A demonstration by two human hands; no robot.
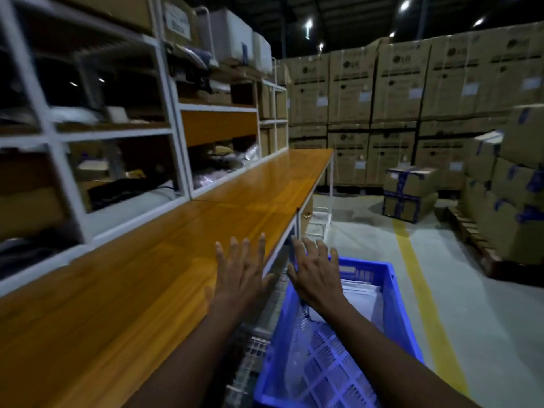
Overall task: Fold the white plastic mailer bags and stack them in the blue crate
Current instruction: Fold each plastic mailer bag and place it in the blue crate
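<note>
White bags (362, 293) partly behind right hand (316, 278)

**blue crate (404, 307) + white mailer bags (363, 294): lower right**

The blue crate is rectangular plastic, open-top and upright, w/ slotted walls and a lattice floor. It sits just beside the front edge of the wooden tabletop (147, 290), rim below tabletop lvl, long side running away from the camera. The white mailer bags lie inside as a flat folded stack at the crate's far end, approx level, close to the far wall; no. of bags can't be told. The near part of the floor shows bare lattice, w/ a faint clear film over some of it.
</note>
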